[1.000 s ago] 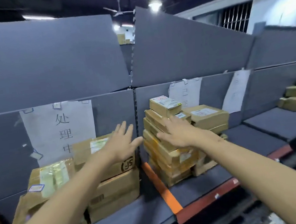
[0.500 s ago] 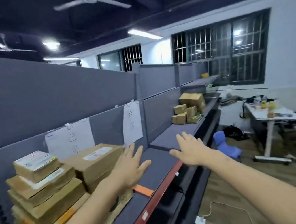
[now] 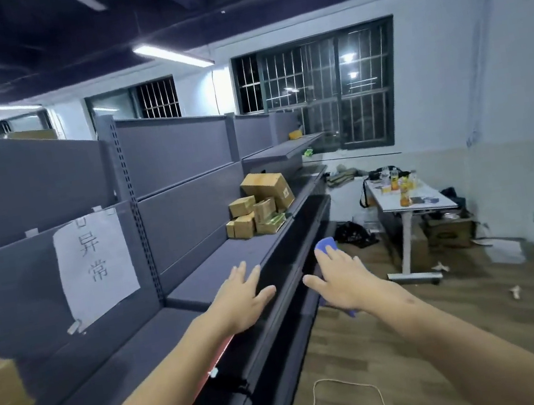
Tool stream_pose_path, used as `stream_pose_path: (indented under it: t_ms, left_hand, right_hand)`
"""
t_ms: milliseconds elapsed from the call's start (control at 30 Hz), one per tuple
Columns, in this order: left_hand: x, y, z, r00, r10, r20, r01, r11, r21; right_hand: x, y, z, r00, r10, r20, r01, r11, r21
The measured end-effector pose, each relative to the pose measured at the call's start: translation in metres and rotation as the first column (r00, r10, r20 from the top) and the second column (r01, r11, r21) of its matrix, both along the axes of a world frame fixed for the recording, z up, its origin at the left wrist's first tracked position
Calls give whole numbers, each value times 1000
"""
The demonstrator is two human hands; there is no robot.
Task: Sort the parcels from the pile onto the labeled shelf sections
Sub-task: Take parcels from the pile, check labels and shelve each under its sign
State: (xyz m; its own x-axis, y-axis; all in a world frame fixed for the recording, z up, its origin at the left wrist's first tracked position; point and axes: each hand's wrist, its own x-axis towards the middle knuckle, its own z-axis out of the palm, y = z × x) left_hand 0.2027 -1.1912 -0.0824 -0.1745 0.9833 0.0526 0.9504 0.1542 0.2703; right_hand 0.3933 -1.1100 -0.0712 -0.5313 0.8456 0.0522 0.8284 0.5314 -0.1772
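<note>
Shelf edge point(image 3: 288, 263) runs between left hand point(image 3: 239, 302) and right hand point(image 3: 343, 281), fingers spread, empty.

I see a white rectangular table point(image 3: 394, 205) carrying small orange bottles point(image 3: 403, 190); a crumpled black plastic bag point(image 3: 353, 235) lies near it on the brown wood-plank floor point(image 3: 451, 331). A thin white cable point(image 3: 349, 380) curls across that floor; beyond, a dark-framed barred window point(image 3: 318, 90).

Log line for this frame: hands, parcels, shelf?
left hand: open, empty | right hand: open, empty | parcels: heaped far along shelf | label: taped to back panel
</note>
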Motion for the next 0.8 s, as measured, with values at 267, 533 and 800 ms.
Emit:
stream_pose_path:
  t_ms: [267,533,800]
  left_hand:
    - [-12,172,-30,997,-35,-67,34,999,-17]
    - [-47,379,-29,999,-23,-42,23,1000,-10]
    - [-83,515,-44,999,50,-12,-50,997,-63]
  right_hand:
    - [-4,152,-31,1000,-20,-12,20,1000,1]
    - [-32,330,-11,999,-36,21,36,999,-1]
    - [-70,493,-25,1000,26,3,-26,996,-89]
